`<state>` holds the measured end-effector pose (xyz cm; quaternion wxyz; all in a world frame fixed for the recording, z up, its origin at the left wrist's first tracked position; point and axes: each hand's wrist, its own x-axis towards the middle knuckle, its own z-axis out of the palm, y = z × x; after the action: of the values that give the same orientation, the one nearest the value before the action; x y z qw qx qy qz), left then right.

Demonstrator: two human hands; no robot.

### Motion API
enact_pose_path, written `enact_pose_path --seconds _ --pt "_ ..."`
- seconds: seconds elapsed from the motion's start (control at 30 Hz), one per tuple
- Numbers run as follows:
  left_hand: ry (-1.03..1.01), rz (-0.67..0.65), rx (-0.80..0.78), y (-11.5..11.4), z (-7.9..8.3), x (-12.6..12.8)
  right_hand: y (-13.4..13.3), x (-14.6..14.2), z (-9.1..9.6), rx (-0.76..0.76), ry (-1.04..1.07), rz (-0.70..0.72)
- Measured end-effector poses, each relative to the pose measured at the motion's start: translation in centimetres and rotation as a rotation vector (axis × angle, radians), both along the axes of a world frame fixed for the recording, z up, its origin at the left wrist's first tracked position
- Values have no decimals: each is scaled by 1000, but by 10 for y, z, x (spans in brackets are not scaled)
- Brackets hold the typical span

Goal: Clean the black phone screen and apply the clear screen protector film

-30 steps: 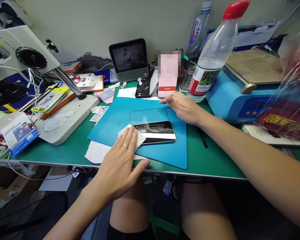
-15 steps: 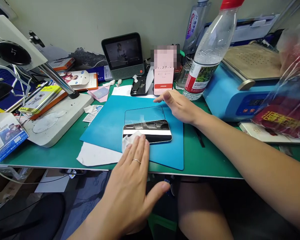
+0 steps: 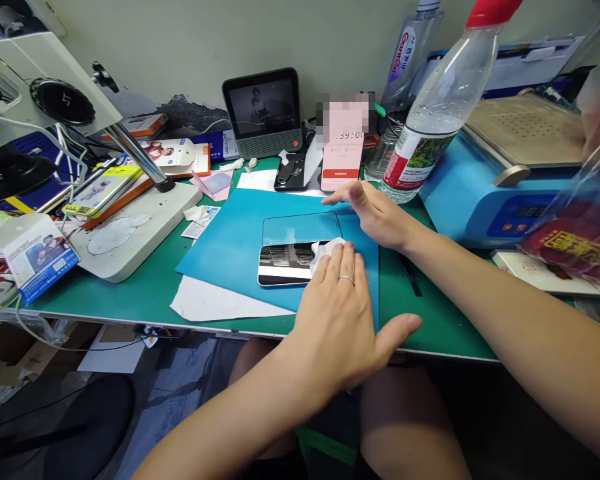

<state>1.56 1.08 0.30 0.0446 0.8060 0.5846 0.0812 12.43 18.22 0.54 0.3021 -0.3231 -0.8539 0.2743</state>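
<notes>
My left hand [image 3: 337,313] lies over the lower right of a phone [image 3: 280,275], its fingers stretched together and the thumb out. Under the fingertips it holds a crumpled white wipe [image 3: 324,252] against the phone's glossy dark surface. The phone lies flat on a blue mat [image 3: 220,247]. Just behind it a clear screen protector [image 3: 300,227] with a dark outline lies on the mat, partly beside the phone's upper edge. My right hand [image 3: 373,210] rests at the mat's back right, fingers extended and thumb raised, holding nothing that I can see.
Behind the mat stand a smart display [image 3: 263,110], a lit phone [image 3: 341,157] and a black phone [image 3: 290,172]. A water bottle [image 3: 430,133] and a blue heating plate machine [image 3: 500,200] stand right. At left are a microscope base [image 3: 130,247] and several boxes.
My left hand has slid the wipe rightward across the phone, from its left end to its right end. My right hand keeps its place; the whole view has shifted slightly.
</notes>
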Motion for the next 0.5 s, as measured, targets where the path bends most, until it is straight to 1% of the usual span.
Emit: enact_pose_path --seconds 0.13,0.27,0.37,0.5 --pt "41 45 1 16 1 2 0 1 1 14 7 -29" --pt "49 48 20 18 -1 -6 -1 1 1 28 28 -32" --pt "57 62 49 12 -3 -21 -1 1 0 31 22 -34" --pt "90 94 56 4 -7 -51 0 1 0 24 7 -29"
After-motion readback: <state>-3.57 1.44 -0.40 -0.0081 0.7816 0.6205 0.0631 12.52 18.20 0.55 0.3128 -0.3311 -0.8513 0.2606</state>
